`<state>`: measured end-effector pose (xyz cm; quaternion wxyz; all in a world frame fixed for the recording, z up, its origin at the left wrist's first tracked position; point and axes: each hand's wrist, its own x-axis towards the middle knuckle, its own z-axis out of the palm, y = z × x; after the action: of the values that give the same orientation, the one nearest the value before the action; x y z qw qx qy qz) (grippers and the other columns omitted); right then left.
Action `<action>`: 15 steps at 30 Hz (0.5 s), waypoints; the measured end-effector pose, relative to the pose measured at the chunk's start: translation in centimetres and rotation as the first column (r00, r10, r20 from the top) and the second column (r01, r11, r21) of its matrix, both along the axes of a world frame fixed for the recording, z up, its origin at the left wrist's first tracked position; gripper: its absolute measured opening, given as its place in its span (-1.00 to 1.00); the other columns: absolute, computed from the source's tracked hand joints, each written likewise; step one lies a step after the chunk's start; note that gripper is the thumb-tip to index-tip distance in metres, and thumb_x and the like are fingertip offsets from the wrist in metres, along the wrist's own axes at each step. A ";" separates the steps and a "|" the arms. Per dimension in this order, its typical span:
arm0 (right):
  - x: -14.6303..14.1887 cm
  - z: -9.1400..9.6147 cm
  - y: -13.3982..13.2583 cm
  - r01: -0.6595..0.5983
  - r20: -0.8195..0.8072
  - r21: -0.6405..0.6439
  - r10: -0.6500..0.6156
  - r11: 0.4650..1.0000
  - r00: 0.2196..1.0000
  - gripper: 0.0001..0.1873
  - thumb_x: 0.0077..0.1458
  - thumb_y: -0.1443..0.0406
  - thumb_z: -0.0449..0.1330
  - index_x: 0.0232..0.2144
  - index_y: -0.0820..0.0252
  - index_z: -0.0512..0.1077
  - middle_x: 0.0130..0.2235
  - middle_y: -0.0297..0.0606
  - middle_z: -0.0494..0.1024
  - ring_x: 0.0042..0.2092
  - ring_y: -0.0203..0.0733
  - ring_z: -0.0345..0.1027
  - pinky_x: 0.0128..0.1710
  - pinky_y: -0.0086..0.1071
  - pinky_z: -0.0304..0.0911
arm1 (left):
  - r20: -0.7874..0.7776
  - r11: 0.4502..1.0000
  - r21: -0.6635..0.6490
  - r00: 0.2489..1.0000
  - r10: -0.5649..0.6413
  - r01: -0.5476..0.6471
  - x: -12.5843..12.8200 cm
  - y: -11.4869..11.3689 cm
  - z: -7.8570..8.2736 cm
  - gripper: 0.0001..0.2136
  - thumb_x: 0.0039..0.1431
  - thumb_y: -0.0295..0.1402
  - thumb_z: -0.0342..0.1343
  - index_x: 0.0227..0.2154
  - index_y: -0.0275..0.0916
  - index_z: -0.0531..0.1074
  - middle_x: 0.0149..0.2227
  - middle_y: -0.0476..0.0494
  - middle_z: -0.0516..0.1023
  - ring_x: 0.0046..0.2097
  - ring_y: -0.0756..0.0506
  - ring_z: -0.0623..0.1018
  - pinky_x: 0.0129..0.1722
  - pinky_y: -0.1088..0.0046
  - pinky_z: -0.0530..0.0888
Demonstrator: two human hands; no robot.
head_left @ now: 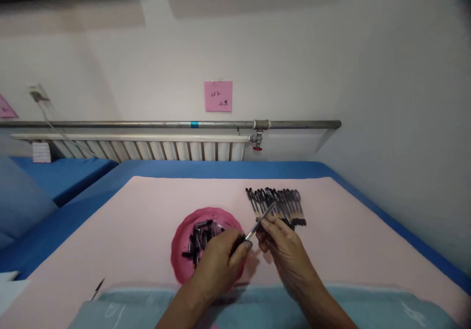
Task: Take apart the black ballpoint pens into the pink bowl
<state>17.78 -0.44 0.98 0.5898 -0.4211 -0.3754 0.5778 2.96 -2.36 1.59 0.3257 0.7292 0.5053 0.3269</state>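
A pen [253, 230] with a clear barrel slants up to the right between my hands. My left hand [221, 258] is closed around its dark lower end, over the right side of a pink bowl [177, 250]. The thumb and fingers of my right hand [281, 243] pinch at the pen's barrel; the exact contact is partly hidden. Inside the bowl lie several black pen parts [200, 238], some covered by my left hand. Beyond my right hand, several black-capped pens [277, 201] lie side by side in a row.
The pink tabletop [147, 221] has a blue border [221, 169]. A light blue cloth [136, 304] lies along the near edge, with a dark, thin pen-like piece [97, 288] beside it at left. A radiator [184, 150] and pipe [158, 124] run along the wall.
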 end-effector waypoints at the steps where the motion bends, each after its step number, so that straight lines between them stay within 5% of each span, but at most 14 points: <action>1: -0.1 -0.2 0.0 0.001 0.008 0.006 -0.001 1.000 1.000 -0.76 -0.10 0.16 0.29 -0.48 0.22 0.43 -0.55 -0.39 0.38 -0.52 -0.34 0.19 -0.58 -0.49 0.09 | -0.014 1.000 -0.006 0.999 0.030 -0.030 0.0 0.0 -0.1 -0.82 0.16 -0.27 -0.05 -0.50 -0.21 0.29 -0.48 -0.05 0.41 -0.44 -0.04 0.32 -0.43 0.44 0.15; 6: -0.8 -0.7 -0.3 0.023 0.054 0.022 -0.024 0.999 0.998 -0.78 -0.06 0.16 0.25 -0.50 0.20 0.39 -0.57 -0.39 0.40 -0.52 -0.34 0.19 -0.55 -0.46 0.10 | -0.050 0.999 -0.018 0.998 0.046 -0.047 -0.2 0.0 0.0 -0.81 0.15 -0.31 -0.05 -0.56 -0.20 0.23 -0.52 -0.04 0.39 -0.46 -0.03 0.30 -0.44 0.43 0.12; 12: -1.5 -0.5 -0.5 0.054 -0.094 -0.008 -0.054 0.999 0.994 -0.77 -0.13 0.16 0.28 -0.52 0.18 0.37 -0.59 -0.43 0.36 -0.56 -0.35 0.16 -0.57 -0.46 0.07 | 0.201 0.966 -0.226 0.976 -0.078 0.123 -0.4 0.1 0.2 -0.68 0.22 -0.19 -0.18 -0.59 -0.18 0.23 -0.59 -0.03 0.36 -0.51 -0.03 0.33 -0.49 0.44 0.16; 15: -1.7 -0.5 -0.4 0.061 -0.128 -0.032 -0.064 0.998 0.990 -0.77 -0.15 0.17 0.29 -0.52 0.18 0.36 -0.60 -0.44 0.36 -0.58 -0.36 0.15 -0.59 -0.46 0.05 | 0.151 0.981 -0.196 0.988 0.028 0.002 -0.3 0.3 0.0 -0.79 0.11 -0.20 -0.01 -0.54 -0.20 0.26 -0.54 -0.02 0.38 -0.48 -0.03 0.31 -0.47 0.45 0.16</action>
<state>16.03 -0.80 0.46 0.6249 -0.4024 -0.3149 0.5902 2.67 -2.07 1.57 0.4312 0.6632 0.5133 0.3327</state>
